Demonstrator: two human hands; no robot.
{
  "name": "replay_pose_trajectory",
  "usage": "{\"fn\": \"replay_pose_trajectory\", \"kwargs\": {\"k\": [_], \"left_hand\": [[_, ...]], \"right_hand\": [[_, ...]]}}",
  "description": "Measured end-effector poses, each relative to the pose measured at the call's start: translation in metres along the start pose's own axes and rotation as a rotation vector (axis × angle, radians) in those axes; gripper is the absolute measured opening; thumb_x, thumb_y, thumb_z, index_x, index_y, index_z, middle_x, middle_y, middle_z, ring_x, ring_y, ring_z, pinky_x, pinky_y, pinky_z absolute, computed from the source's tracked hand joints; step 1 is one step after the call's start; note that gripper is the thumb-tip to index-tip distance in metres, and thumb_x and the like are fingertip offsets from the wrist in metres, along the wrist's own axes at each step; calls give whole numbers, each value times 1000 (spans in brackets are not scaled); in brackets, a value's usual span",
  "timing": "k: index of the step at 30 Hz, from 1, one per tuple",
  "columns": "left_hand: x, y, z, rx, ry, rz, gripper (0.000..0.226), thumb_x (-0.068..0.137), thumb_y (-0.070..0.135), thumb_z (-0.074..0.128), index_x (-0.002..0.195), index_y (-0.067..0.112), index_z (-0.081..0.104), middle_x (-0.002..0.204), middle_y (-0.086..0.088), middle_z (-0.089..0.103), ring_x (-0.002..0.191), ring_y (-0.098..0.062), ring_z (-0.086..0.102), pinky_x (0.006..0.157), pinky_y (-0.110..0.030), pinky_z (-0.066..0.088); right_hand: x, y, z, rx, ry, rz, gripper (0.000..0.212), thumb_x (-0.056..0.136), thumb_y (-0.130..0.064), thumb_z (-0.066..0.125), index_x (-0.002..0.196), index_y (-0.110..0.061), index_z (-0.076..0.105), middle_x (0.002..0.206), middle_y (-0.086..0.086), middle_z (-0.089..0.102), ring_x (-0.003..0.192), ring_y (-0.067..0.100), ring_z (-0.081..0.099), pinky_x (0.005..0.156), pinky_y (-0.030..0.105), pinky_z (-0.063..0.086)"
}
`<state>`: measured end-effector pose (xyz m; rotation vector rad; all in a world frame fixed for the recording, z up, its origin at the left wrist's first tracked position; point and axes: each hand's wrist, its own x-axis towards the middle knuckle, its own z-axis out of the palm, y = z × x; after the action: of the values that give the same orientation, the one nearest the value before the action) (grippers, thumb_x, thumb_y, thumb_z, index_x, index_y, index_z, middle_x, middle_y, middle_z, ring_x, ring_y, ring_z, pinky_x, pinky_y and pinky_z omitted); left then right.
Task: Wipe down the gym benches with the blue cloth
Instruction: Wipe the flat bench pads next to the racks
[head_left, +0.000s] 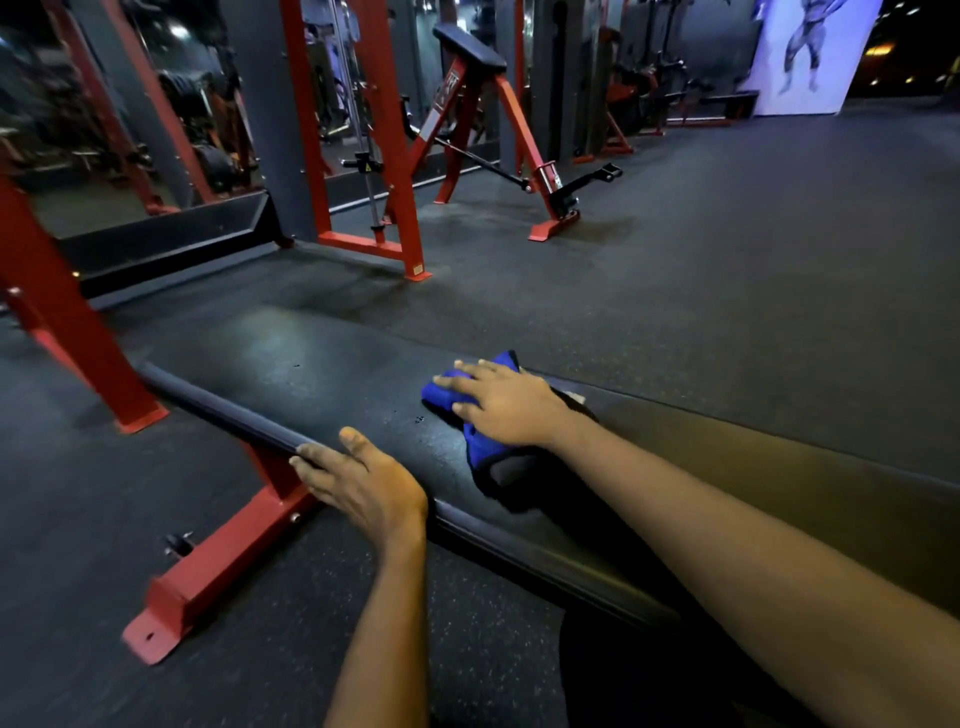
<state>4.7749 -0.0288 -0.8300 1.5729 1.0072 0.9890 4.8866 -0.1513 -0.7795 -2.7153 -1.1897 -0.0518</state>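
Left hand (363, 483) rests on the near edge of the padded worktop (311, 374). Its fingers (314, 466) are straight and close together, with the thumb apart on top. Below it, a red frame foot (218, 566) stands on the floor (727, 270). Further on, the right hand (504, 405) lies flat on the blue cloth (441, 393), fingers (460, 383) slightly spread. The cloth lies under palm and fingers, showing past the fingertips and beside the wrist. Beyond stands a red rack (387, 156).
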Motion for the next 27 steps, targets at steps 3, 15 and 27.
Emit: {"fn": "replay_pose_trajectory", "kwargs": {"k": [3, 15, 27], "left_hand": [[-1, 5, -2, 28, -27, -10, 66, 105, 41, 27, 154, -1, 10, 161, -22, 6, 147, -38, 10, 122, -44, 11], [92, 4, -20, 155, 2, -68, 66, 105, 44, 23, 154, 1, 16, 158, -21, 18, 140, -41, 25, 116, -45, 19], [103, -28, -23, 11, -50, 24, 55, 108, 35, 19, 155, 8, 20, 162, -12, 13, 146, -33, 21, 119, -36, 13]], "right_hand": [[-40, 5, -4, 53, -19, -130, 50, 103, -41, 40, 151, -43, 26, 162, -11, 20, 150, 13, 15, 122, 38, 12], [-24, -33, 8, -29, -9, -73, 51, 100, -52, 28, 151, -45, 23, 163, -7, 18, 150, 22, 18, 120, 47, 16], [26, -73, 17, 5, -38, -41, 46, 103, -48, 30, 148, -49, 26, 162, -12, 19, 150, 20, 15, 116, 59, 18]]}}
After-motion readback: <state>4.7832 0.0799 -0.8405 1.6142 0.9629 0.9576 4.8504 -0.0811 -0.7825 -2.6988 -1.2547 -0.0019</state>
